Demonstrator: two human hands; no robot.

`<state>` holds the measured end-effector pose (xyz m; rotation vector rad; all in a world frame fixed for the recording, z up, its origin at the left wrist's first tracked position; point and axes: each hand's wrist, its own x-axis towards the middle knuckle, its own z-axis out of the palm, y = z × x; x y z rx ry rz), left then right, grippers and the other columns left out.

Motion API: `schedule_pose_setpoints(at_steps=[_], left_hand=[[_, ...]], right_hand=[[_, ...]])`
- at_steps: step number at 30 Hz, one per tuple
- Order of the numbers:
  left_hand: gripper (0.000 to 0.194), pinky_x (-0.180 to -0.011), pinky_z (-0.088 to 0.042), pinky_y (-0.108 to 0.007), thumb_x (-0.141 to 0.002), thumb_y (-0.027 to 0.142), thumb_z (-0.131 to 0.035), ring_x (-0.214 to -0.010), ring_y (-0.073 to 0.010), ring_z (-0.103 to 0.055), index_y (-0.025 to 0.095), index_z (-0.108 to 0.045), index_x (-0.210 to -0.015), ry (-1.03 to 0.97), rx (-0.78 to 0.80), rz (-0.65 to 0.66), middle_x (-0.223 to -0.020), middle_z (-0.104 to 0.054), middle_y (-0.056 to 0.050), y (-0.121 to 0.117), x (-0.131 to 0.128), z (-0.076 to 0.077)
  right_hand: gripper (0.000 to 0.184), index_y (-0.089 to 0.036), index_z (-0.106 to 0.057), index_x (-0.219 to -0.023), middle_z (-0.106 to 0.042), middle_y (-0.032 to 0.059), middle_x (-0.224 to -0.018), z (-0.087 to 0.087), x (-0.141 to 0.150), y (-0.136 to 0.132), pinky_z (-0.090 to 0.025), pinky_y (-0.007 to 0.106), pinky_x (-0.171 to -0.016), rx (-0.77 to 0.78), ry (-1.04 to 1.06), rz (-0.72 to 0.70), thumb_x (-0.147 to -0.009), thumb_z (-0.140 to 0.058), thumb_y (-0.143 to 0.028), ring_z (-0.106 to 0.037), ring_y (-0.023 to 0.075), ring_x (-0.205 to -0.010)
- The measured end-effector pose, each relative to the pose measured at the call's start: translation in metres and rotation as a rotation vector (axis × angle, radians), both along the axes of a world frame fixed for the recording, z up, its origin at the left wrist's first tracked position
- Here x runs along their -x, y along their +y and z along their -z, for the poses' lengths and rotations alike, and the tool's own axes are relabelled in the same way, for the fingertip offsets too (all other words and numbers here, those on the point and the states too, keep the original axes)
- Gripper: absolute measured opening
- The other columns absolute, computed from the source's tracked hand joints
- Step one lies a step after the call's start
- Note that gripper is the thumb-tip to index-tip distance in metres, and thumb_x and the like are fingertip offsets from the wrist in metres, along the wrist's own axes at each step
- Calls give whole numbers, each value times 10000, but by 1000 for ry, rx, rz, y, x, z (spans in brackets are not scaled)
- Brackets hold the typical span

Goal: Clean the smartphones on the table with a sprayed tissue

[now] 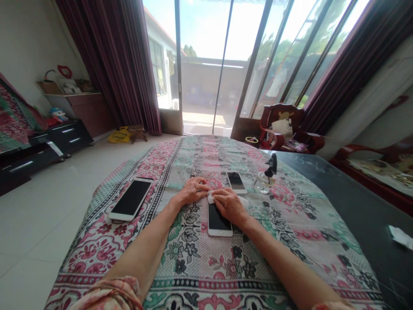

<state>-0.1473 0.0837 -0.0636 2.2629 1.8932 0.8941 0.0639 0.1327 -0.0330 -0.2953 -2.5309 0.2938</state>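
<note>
A white-framed smartphone (220,221) with a dark screen lies flat on the patterned tablecloth in front of me. My right hand (229,206) is closed on a white wipe (211,199) and presses it against the upper part of the screen. Beside the same phone's upper left corner is my left hand (193,190), its fingers bent and the fingertips at the phone's edge. Just beyond my right hand lies a smaller white phone (236,181). Right of that stands a clear spray bottle (263,184) with a black nozzle.
A large white device with a dark screen (131,199) lies on the tablecloth (193,280) to the left, on something dark. A dark tabletop (303,168) adjoins on the right, with a white packet (401,237) on it. A red wooden chair (266,118) stands behind, near glass doors.
</note>
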Motion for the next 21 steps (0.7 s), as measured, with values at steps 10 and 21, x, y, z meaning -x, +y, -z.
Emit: schedule_pose_setpoints(at_steps=[10, 21], left_hand=[[161, -997, -391, -348, -819, 312, -668, -1019, -184, -585, 304, -745, -960, -17, -3, -4, -1087, -630, -20, 0, -1, -3], [96, -977, -410, -343, -775, 227, -693, -999, -179, -607, 264, -755, -839, -94, -34, -30, -1047, -656, -17, 3, -1, 1]], right_hand=[[202, -234, -686, -942, -683, 29, -1081, -4, -59, -59, -477, 359, -881, 75, -122, -146, -915, -494, -179, -580, 177, -924], [207, -210, -712, -917, -709, 48, -1008, 5, 4, 6, -480, 376, -882, 9, 5, -48, -908, -508, -175, -605, 189, -903]])
